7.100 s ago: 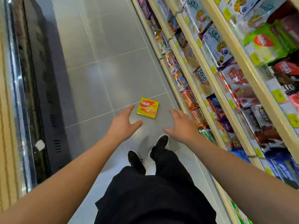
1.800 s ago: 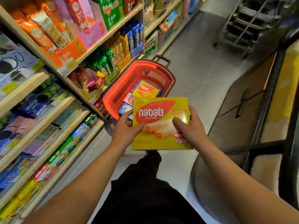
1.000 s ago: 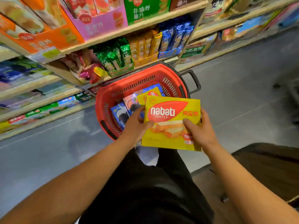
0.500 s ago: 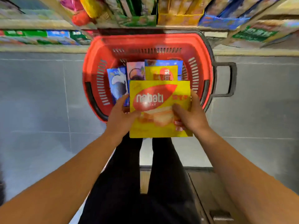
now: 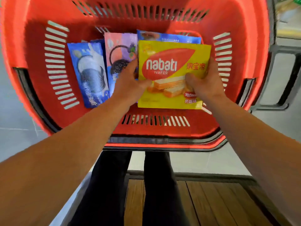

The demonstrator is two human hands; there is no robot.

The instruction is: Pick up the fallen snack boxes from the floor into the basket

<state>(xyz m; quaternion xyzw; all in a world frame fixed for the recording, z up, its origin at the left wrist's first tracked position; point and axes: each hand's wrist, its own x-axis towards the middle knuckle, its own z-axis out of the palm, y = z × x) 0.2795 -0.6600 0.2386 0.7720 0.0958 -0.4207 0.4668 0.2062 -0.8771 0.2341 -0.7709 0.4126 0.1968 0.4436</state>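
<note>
Nearest, below the hands: two dark-trousered legs [image 5: 117,185] on grey floor tile [image 5: 203,162], beside a brown slatted mat [image 5: 203,203]. Left hand [image 5: 130,84] and right hand [image 5: 206,82] each pinch a side edge of the yellow Nabati wafer box [image 5: 172,70], thumbs on its printed face, holding it inside the red basket [image 5: 154,131]. Left of the hands: blue cookie pack [image 5: 89,72] and pink-purple pack [image 5: 118,51]; beyond the box, another blue pack [image 5: 169,36].
</note>
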